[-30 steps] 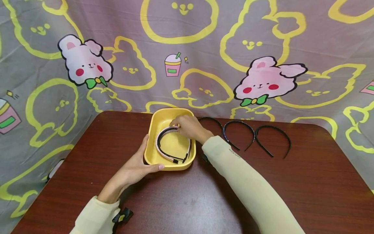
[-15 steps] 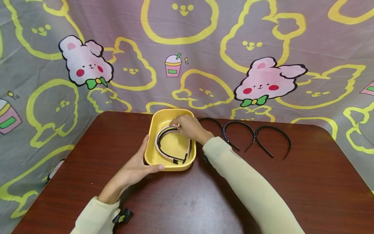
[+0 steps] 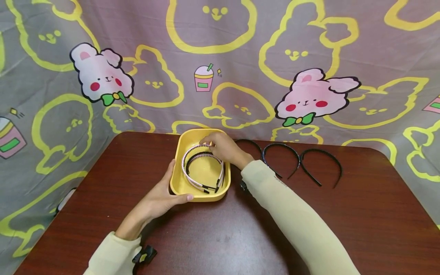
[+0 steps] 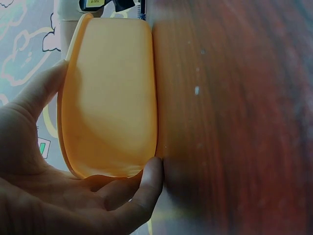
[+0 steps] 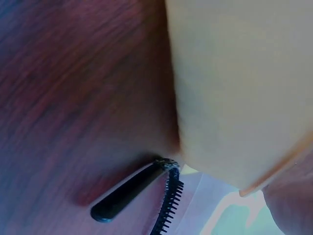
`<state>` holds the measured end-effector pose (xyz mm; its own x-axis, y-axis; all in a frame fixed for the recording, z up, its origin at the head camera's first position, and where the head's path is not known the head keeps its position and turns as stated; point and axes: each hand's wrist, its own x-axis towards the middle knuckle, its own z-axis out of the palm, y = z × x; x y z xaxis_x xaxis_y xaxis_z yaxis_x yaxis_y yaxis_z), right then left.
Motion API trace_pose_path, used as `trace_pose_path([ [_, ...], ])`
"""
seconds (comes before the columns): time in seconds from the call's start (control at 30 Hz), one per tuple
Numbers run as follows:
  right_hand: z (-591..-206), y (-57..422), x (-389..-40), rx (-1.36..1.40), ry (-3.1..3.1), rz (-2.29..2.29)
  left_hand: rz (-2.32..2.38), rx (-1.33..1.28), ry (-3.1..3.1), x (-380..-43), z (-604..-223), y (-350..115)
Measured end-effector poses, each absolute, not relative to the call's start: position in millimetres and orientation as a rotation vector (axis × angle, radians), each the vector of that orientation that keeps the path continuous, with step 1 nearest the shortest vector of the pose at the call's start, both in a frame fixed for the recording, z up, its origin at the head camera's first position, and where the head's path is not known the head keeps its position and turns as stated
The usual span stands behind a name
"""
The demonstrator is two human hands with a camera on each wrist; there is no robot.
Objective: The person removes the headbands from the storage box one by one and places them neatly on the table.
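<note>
Open way into the yellow tray (image 3: 203, 198) is from above, over its near half; right hand (image 3: 225, 148) blocks the far right corner, left hand (image 3: 160, 195) the left side and near left corner. Table (image 3: 220, 236) lies open between the forearms; three headbands (image 3: 282, 144) obstruct right of the tray, patterned cloth (image 3: 240, 46) behind.

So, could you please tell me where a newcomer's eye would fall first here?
Probably on the yellow tray near the table's far edge. The left hand holds it; the right hand is at a pale pink headband inside. Next, perhaps, three dark headbands right of it, and the rabbit-print cloth behind.
</note>
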<state>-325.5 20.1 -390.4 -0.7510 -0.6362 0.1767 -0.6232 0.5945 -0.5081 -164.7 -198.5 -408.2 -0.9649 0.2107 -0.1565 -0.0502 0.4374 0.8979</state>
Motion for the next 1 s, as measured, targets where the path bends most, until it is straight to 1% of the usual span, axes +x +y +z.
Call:
trace_pose_path([
  [0.4,-378.1,28.2,-322.4,-1.013,2.704,-1.029,1.538,0.171,2.463,-164.6,-408.9,-198.0],
  [1.0,-359.4,47.0,-314.2,-0.748,2.608,-1.201,1.534,0.155,2.462,-164.0,-407.8,-197.6],
])
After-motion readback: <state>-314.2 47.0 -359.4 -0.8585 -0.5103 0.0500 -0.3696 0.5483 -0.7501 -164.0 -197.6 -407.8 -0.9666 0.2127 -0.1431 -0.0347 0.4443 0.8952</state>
